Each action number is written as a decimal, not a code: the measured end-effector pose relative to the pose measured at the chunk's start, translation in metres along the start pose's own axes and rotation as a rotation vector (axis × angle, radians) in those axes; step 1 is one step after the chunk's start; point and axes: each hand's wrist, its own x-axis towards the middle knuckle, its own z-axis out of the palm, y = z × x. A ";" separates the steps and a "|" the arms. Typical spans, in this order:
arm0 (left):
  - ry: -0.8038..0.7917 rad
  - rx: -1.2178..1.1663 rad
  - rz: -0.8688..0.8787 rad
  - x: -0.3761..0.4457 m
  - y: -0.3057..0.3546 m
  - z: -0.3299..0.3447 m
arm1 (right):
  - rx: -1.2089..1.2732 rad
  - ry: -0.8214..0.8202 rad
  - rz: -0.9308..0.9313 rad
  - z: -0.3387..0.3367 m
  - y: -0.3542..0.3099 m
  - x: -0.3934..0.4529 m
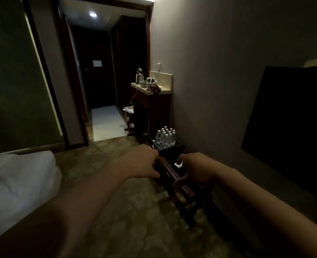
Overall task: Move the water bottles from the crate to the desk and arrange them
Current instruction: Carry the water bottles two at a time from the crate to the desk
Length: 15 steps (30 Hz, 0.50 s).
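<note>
Several clear water bottles (166, 137) with white caps stand upright, packed together in a dark crate (172, 148) on the floor against the right wall. Both my arms reach forward in the dim room. My left hand (141, 162) is just short of the crate's near left corner, fingers loosely curled and apart, holding nothing. My right hand (195, 170) hangs palm down with fingers spread over a slatted wooden rack (174, 178). A small white thing (179, 164) shows between the hands. Behind the crate stands a wooden counter desk (152, 101).
On the counter are a kettle (139, 78), cups and a dark cloth. A bed with white bedding (17, 183) fills the lower left. A black TV screen (291, 123) hangs on the right wall. A hallway (105, 120) opens ahead over patterned carpet.
</note>
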 end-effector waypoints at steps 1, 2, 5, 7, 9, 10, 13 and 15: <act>0.000 0.001 -0.010 0.019 -0.016 -0.001 | 0.027 -0.011 -0.004 -0.005 0.006 0.027; 0.011 0.003 -0.035 0.040 -0.034 -0.001 | 0.032 -0.007 0.005 -0.010 0.011 0.054; 0.019 0.005 -0.076 0.098 -0.091 -0.001 | 0.065 -0.015 -0.037 -0.029 0.021 0.134; 0.037 -0.021 -0.093 0.134 -0.127 0.004 | 0.093 -0.020 -0.058 -0.037 0.025 0.185; 0.061 -0.051 -0.100 0.166 -0.165 0.011 | 0.092 -0.040 -0.072 -0.037 0.031 0.238; 0.062 -0.066 -0.110 0.182 -0.184 0.014 | 0.075 -0.039 -0.070 -0.035 0.034 0.265; 0.062 -0.077 -0.108 0.233 -0.243 0.032 | 0.064 -0.044 -0.072 -0.028 0.044 0.344; 0.060 -0.056 -0.096 0.270 -0.284 0.045 | 0.068 -0.039 -0.055 -0.024 0.048 0.397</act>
